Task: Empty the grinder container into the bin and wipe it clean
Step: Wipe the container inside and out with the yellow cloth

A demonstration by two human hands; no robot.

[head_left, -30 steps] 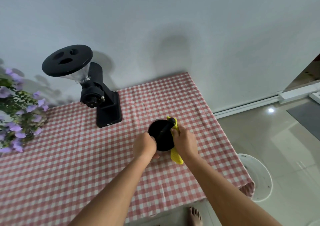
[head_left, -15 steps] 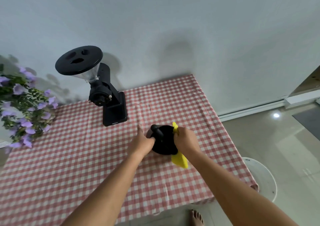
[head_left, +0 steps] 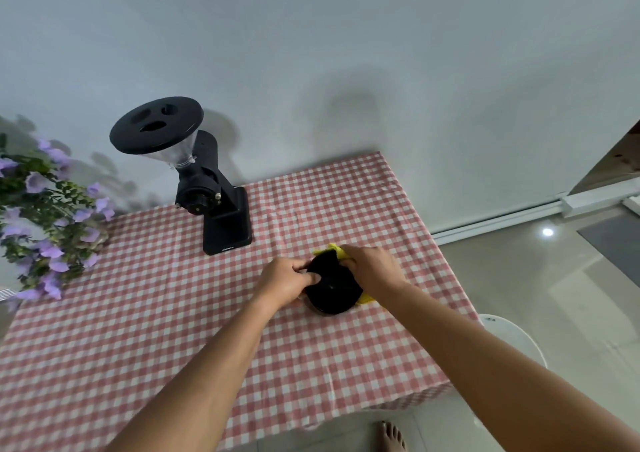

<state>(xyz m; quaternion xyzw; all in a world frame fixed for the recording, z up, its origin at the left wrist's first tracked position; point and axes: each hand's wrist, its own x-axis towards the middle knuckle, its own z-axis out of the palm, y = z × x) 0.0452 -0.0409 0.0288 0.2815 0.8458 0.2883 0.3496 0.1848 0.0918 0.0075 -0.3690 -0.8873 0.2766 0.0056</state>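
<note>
Two hands: the container [head_left: 332,288] is gripped from both sides, low over the cloth [head_left: 173,313] near its right edge.
Left hand [head_left: 287,281]: fingers are clamped on the container's left rim.
Right hand [head_left: 372,271]: fingers are closed on a yellow rag [head_left: 337,250], pressed to the container's right side.
Grinder [head_left: 207,191]: set upright behind, well apart.
Flowers [head_left: 45,219]: seen at far left.
Bin [head_left: 509,333]: seen on the floor, right of the table.

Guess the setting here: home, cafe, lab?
Most likely a home, probably a kitchen or dining corner. A small table under a pink checked tablecloth holds a black coffee grinder and purple flowers, and there is a bare foot on the tiled floor.
</note>
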